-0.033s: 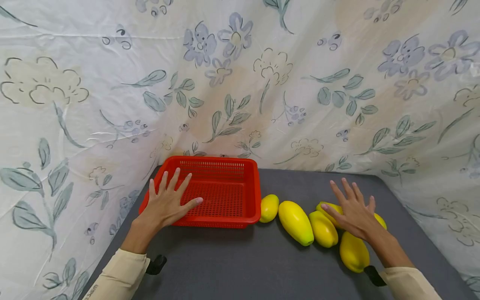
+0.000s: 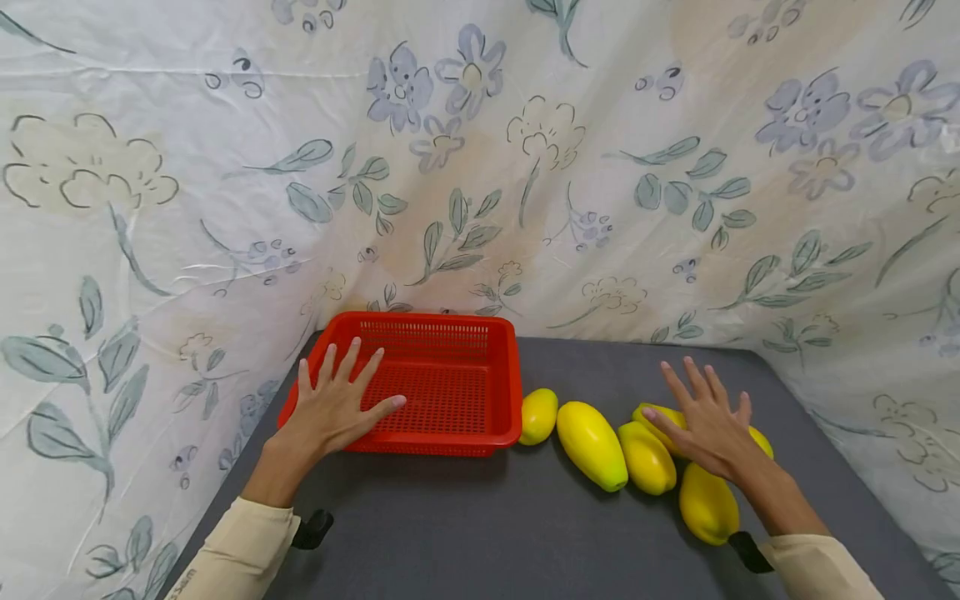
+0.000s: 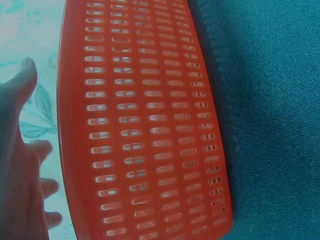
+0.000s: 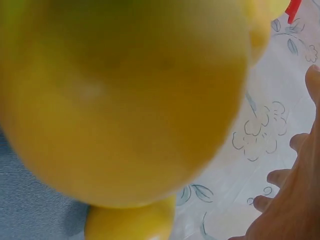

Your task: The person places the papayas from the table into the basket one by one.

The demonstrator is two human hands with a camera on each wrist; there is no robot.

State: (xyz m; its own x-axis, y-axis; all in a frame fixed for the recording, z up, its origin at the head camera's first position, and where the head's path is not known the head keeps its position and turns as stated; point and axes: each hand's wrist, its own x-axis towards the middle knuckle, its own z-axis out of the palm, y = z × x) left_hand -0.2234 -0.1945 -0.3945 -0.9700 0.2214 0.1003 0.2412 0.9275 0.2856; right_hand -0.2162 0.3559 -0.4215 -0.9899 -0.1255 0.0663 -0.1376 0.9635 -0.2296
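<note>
In the head view my left hand (image 2: 327, 410) is spread over the front left of a red plastic basket (image 2: 504, 433), fingers straight and holding nothing. The basket's slotted side wall (image 3: 145, 120) fills the middle of the left wrist view. On the right, my right hand (image 2: 708, 429) hovers with fingers spread above several smooth yellow fruits, partly covering them. The longest fruit (image 2: 591, 446) looks like a papaya with a greenish tip. Beside it lie a shorter oval fruit (image 2: 647, 458) and a rounder one (image 2: 707, 504) under my right wrist. A large fruit (image 4: 125, 115) looms close in the right wrist view.
All of this sits on a dark grey cloth-covered table (image 2: 480, 533). Another yellow fruit (image 2: 538, 417) lies against the basket's right side. Flower-printed fabric (image 2: 450, 225) hangs behind the table and along both its sides.
</note>
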